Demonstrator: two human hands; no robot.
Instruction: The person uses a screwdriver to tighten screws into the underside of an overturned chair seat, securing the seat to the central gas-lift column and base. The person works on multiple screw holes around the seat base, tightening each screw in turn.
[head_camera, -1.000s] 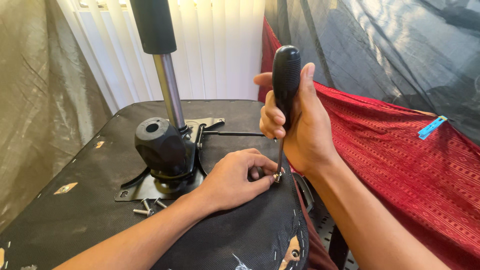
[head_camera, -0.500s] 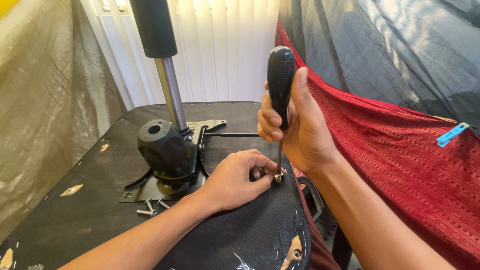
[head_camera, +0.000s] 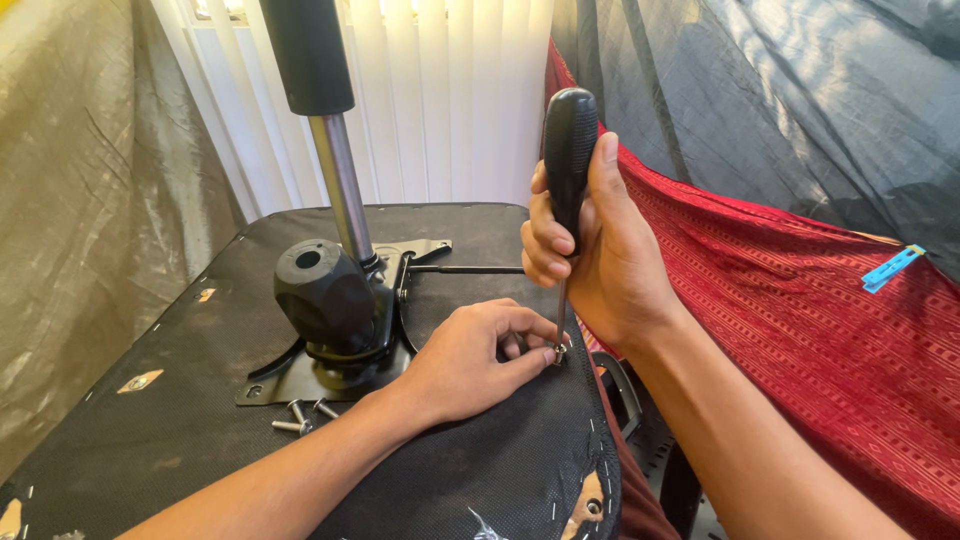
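A small metal screw (head_camera: 560, 352) sat just right of the frame's centre, at the right edge of a black fabric-covered seat underside (head_camera: 200, 400). The tip of a screwdriver (head_camera: 568, 150) stood on it, the tool held nearly upright with its thin shank running down from a black handle. The right hand (head_camera: 600, 260) was wrapped tightly around that handle, fingers curled over the front and thumb up along the side. The left hand (head_camera: 470, 360) lay on the fabric just left of the screw, its thumb and forefinger pinched closed about the screw at the screwdriver's tip.

Left of centre, a black metal mounting plate (head_camera: 290, 375) lay on the seat underside, carrying a chunky black housing (head_camera: 325, 295). From it a silver gas-lift column (head_camera: 340, 190) rose to a black sleeve at the top of the frame. A thin black lever rod (head_camera: 465, 269) ran from the plate toward the right hand. A few loose bolts (head_camera: 298, 415) lay on the fabric just below the plate. A red patterned cloth (head_camera: 800, 320) filled the right side, with dark sheeting (head_camera: 780, 100) above it and white vertical blinds (head_camera: 450, 100) behind.
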